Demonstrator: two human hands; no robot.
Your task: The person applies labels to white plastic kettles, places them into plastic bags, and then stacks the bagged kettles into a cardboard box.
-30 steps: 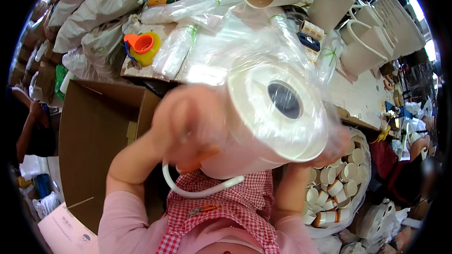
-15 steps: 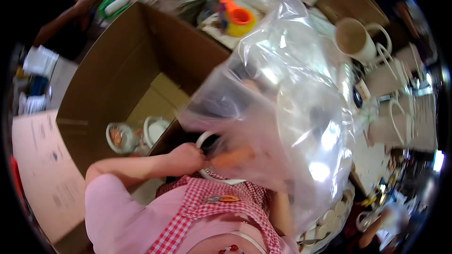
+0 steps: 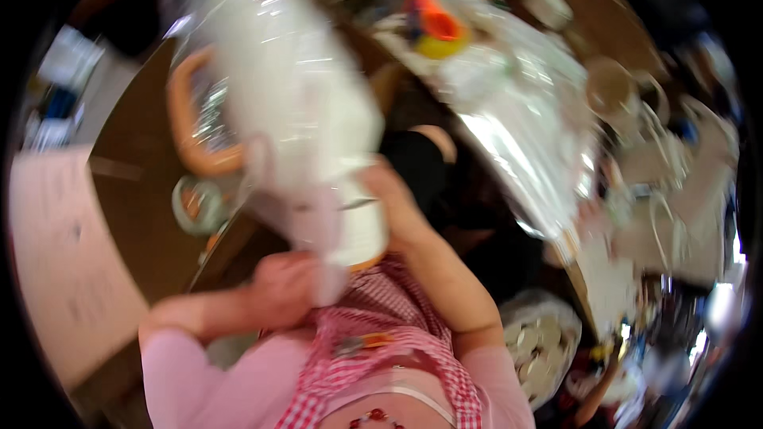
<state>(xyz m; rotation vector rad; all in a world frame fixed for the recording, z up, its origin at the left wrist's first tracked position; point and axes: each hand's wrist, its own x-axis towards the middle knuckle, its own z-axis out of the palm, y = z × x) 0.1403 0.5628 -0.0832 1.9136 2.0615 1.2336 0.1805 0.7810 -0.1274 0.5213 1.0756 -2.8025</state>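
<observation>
A tall white jug-like vessel (image 3: 362, 230) with a curved orange handle (image 3: 181, 111) is tilted in front of me, blurred by motion. Clear plastic bag (image 3: 274, 56) material covers most of it, up to its far end. My right hand (image 3: 389, 191) lies against its right side near the lower end and grips it. Closed at the vessel's lower left, my left hand (image 3: 286, 286) holds the edge of the bag. Blur hides the fingertips of both hands. An orange edge shows at the vessel's near end, by my checked apron (image 3: 381, 302).
A large cardboard box (image 3: 131, 214) stands at the left, with a wrapped white-rimmed piece (image 3: 199, 205) inside. An orange and yellow toy-like cup (image 3: 435, 25) sits on the far table beside clear plastic sheeting (image 3: 509, 111). Large beige mugs (image 3: 612, 91) stand right; a bag of pale round pieces (image 3: 540, 342) is lower right.
The bag and the vessel in it have swung from the right to the left, partly over the box. My right hand has come out from behind the plastic and now shows against the vessel.
</observation>
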